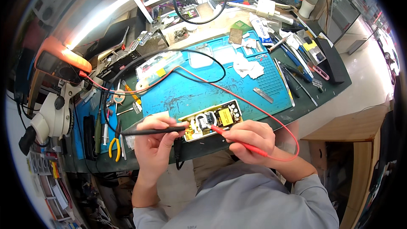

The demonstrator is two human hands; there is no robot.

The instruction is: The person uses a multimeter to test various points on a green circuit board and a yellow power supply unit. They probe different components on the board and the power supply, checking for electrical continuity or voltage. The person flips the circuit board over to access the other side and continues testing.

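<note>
An opened power adapter with an exposed circuit board and a yellow transformer lies at the front of the blue mat. My left hand grips a black test probe, its front end at the board's left part. My right hand holds a red test probe with its tip on or just over the board's middle; contact is unclear. The red and black leads loop back over the mat to an orange multimeter at the upper left. A black cable hangs below the adapter's left end.
A white microscope stands at the left edge. Yellow pliers and hand tools lie beside the mat. White tissue, a glue tube, pens and tools crowd the back and right. A wooden cabinet is at the right.
</note>
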